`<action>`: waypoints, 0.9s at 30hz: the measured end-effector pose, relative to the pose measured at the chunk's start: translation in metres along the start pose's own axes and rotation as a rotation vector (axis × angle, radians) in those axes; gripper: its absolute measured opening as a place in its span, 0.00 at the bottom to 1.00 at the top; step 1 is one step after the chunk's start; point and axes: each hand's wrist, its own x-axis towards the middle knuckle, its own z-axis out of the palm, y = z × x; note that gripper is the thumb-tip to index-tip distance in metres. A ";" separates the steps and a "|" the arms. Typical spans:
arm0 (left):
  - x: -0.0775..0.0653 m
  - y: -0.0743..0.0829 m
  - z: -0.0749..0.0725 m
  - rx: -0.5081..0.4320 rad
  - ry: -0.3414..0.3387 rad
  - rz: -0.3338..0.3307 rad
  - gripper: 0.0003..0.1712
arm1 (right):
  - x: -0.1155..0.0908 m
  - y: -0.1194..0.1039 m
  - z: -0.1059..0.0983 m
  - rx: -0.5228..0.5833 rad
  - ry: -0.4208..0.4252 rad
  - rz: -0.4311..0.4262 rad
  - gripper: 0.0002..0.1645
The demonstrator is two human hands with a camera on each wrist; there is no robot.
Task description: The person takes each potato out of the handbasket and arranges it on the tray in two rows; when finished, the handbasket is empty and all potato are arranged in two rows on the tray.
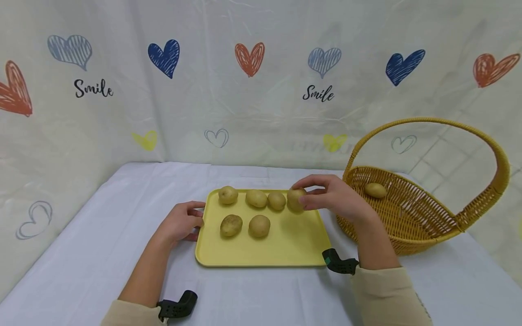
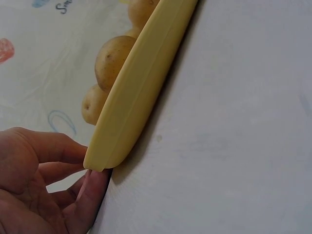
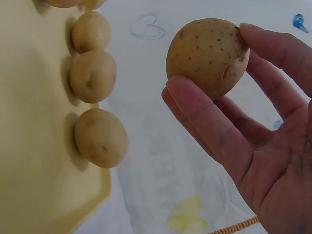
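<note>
My right hand [image 1: 334, 197] grips a brown-speckled potato [image 3: 207, 58] between thumb and fingertips, lifted over the back right part of the yellow tray [image 1: 293, 249]. My left hand [image 1: 181, 222] holds the tray's left edge; in the left wrist view its fingers [image 2: 63, 148] meet the rim at the corner. On the tray lie several potatoes. The back row has a left potato [image 1: 227, 194], a middle one [image 1: 256, 198] and a right one [image 1: 277, 200], nearest the held potato. In front are a darker potato [image 1: 231, 225] and a rounder one [image 1: 259, 226].
To the right of the tray stands a wicker basket [image 1: 412, 235] with a tall arched handle [image 1: 428, 120]. One potato [image 1: 375, 190] lies inside it. A white cloth [image 1: 253, 299] covers the table, and a curtain [image 1: 269, 113] printed with hearts hangs behind.
</note>
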 end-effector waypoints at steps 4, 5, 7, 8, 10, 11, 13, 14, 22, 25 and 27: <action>-0.001 0.000 -0.001 0.003 -0.001 0.003 0.37 | 0.008 0.003 0.007 -0.069 -0.042 0.015 0.19; -0.001 0.001 -0.001 0.005 -0.002 0.003 0.37 | 0.010 0.004 0.009 -0.088 -0.058 0.016 0.19; 0.000 0.001 -0.001 0.009 -0.004 0.007 0.37 | 0.014 0.006 0.012 -0.124 -0.076 0.035 0.19; 0.000 0.000 -0.001 0.010 -0.004 0.010 0.37 | 0.015 0.006 0.014 -0.136 -0.084 0.044 0.18; 0.000 0.000 -0.001 0.009 0.000 0.007 0.37 | 0.018 0.007 0.016 -0.160 -0.101 0.054 0.19; 0.001 0.000 -0.001 0.008 -0.001 0.007 0.37 | 0.019 0.008 0.016 -0.170 -0.107 0.063 0.19; 0.001 0.001 -0.001 0.005 -0.003 0.008 0.37 | 0.020 0.009 0.018 -0.185 -0.117 0.079 0.19; 0.001 0.001 -0.001 0.004 -0.004 0.009 0.37 | 0.020 0.010 0.019 -0.187 -0.125 0.078 0.19; 0.001 0.000 0.000 0.004 0.005 0.002 0.36 | 0.023 0.014 0.028 -0.207 -0.171 0.093 0.15; 0.001 0.000 0.000 0.004 0.003 -0.001 0.36 | 0.025 0.019 0.030 -0.254 -0.188 0.085 0.14; 0.001 0.000 0.001 0.004 0.002 -0.005 0.36 | 0.026 0.022 0.031 -0.275 -0.204 0.085 0.15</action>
